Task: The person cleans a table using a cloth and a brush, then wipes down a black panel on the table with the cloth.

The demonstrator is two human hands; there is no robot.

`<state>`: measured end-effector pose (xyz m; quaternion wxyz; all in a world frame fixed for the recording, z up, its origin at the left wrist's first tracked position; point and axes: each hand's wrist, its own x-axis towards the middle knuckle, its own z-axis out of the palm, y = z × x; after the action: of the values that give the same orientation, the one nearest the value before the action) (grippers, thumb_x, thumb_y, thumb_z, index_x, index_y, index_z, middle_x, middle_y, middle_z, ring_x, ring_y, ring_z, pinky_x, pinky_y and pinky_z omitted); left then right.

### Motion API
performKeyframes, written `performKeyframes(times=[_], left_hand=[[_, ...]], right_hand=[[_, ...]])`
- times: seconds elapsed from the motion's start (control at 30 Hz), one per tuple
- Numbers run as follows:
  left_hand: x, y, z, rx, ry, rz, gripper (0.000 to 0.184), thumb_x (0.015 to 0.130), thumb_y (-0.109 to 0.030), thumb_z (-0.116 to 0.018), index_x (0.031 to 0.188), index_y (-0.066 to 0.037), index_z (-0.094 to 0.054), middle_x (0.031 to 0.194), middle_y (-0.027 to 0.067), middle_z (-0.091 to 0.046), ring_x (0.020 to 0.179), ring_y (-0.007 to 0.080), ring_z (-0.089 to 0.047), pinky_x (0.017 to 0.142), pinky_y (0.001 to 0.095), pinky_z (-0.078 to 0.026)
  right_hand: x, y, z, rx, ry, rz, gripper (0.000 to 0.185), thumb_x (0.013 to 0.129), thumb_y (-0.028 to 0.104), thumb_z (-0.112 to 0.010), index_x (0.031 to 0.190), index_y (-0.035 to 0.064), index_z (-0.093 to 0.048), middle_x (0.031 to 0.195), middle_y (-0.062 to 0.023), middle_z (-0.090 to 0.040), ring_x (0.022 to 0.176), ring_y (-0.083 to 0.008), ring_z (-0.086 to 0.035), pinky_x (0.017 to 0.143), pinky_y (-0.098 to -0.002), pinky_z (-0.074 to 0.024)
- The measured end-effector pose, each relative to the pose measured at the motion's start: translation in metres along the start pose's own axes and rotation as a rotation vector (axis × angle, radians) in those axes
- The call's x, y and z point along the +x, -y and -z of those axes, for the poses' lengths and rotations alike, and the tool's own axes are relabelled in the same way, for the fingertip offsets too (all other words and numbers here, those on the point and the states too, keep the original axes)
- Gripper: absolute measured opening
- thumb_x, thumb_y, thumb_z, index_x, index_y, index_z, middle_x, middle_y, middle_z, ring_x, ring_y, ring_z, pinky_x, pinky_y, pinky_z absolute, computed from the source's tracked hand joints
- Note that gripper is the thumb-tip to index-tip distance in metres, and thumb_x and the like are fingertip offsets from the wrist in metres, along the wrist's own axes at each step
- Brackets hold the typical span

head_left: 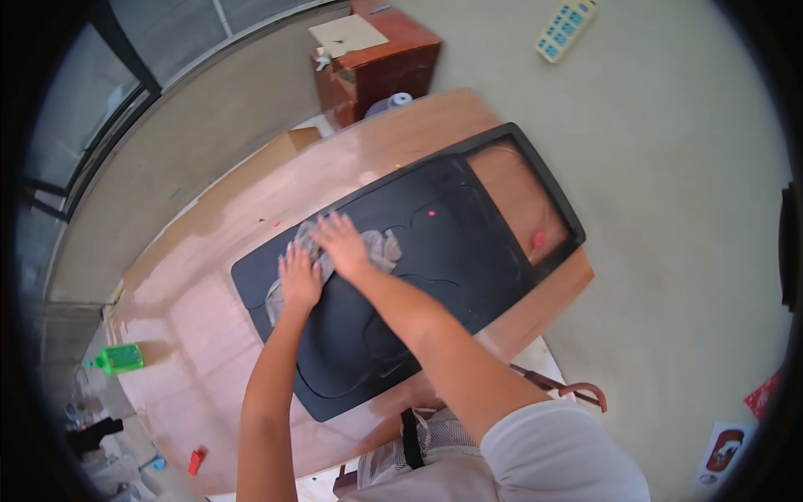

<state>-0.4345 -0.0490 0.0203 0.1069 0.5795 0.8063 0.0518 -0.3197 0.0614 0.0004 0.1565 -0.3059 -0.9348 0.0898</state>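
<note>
A large black panel [360, 335] with a rectangular opening at its right end lies on a wooden table [192, 284]. Both my hands press a crumpled grey cloth [384, 249] against the panel's upper left part. My left hand [299, 276] lies flat on the cloth with its fingers stretched out. Just right of it, my right hand [341, 243] is also spread on the cloth. The cloth trails out below my left hand toward the panel's left edge. A small red dot shows on the panel to the right of the cloth.
A green bottle [124, 358] lies on the table at the left, and a red object [196, 461] near its lower edge. A pink item [539, 239] shows in the panel's opening. Beyond the table stands a reddish-brown cabinet [393, 71]. A power strip [565, 31] is at the top right.
</note>
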Motion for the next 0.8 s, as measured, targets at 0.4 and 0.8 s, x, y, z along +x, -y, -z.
performKeyframes(times=[0.4,0.8], left_hand=[[-0.13,-0.191,0.269,-2.49,1.346,-0.249,0.055,0.082,-0.023,-0.069,0.127,0.002,-0.049,0.127,0.0237,-0.055,0.122,0.0344,-0.052,0.105,0.0483,-0.038],[-0.137,-0.233,0.258,-2.783,1.355,-0.649,0.044,0.082,-0.019,-0.068,0.118,0.0,-0.052,0.124,0.0203,-0.057,0.119,0.031,-0.053,0.104,0.0457,-0.039]], right_hand=[[0.026,-0.068,0.025,0.063,-0.042,0.154,0.059,0.079,0.003,-0.055,0.136,0.0202,-0.053,0.139,-0.0108,-0.051,0.136,-0.0359,-0.039,0.113,-0.0453,-0.0307],[0.013,-0.095,0.035,0.081,-0.032,0.128,0.057,0.082,0.002,-0.053,0.135,0.0231,-0.054,0.14,-0.0089,-0.052,0.135,-0.0349,-0.042,0.112,-0.0447,-0.033]])
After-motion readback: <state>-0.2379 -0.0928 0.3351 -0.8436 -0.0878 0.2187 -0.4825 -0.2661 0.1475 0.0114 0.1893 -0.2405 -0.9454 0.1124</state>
